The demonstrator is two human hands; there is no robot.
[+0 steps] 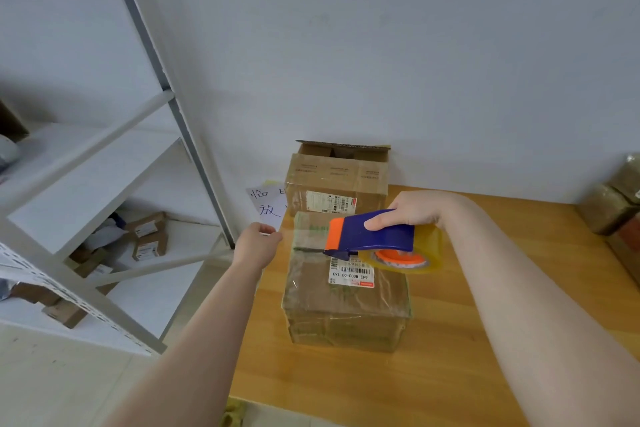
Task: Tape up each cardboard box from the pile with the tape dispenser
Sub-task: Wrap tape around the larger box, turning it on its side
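Centre of frame: a cardboard box (346, 308) sits on the wooden table (485, 340), wrapped in shiny clear tape, with a white barcode label (351, 276) on its top. The right hand (415, 210) comes in from the right, its fingers wrapped round the blue-and-orange tape dispenser (372, 236), index finger lying along the blue body. The dispenser sits over the far half of the box top, orange nose pointing left, its front edge at the dark seam there; contact looks likely but is not certain. The roll of yellowish tape (403, 260) with an orange hub hangs under the dispenser, above the label. The left hand (258, 243) is just beside the box's far left corner, at the table edge, fingers curled; I cannot tell whether they grip anything. Behind the near box, against the wall, stands a second box (337, 184) with its top flap raised and its own label on the front. A handwritten paper note (268, 206) lies left of it. Left of frame: a white metal shelf rack (86, 184) with small boxes (149, 236) on a lower shelf. Far right edge: plastic-wrapped packages (609, 208) on the table.
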